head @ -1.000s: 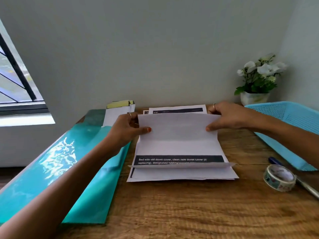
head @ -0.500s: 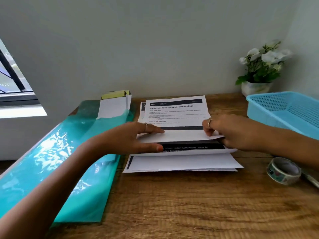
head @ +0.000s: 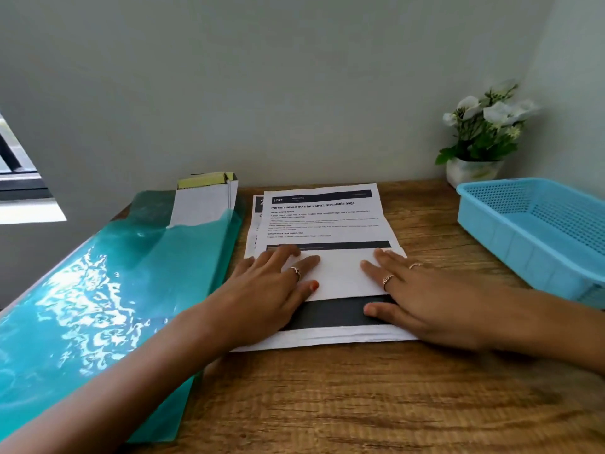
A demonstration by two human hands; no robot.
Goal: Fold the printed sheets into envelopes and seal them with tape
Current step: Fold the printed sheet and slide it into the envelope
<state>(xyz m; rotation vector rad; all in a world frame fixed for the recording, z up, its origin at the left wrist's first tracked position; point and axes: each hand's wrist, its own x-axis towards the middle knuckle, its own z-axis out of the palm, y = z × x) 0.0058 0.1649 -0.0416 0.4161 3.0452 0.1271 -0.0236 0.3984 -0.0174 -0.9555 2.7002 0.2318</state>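
Observation:
A folded printed sheet (head: 340, 276) lies on the wooden table (head: 360, 404), its white top flap folded down over a black printed band (head: 334, 311). My left hand (head: 271, 290) lies flat on the flap's left side with straight fingers. My right hand (head: 412, 296) presses flat on the right side, thumb on the black band. Behind the fold lies a stack of printed sheets (head: 320, 217) with a black header. No tape roll shows in this view.
A teal plastic folder (head: 98, 290) holding white envelopes (head: 203, 204) lies along the left. A light blue mesh basket (head: 537, 231) stands at the right. A white pot of white flowers (head: 481, 132) sits in the back right corner by the wall.
The raised top flap has come down flat onto the sheet. Both hands went from pinching its corners to pressing flat on it. The view shifted, and the tape roll left the frame.

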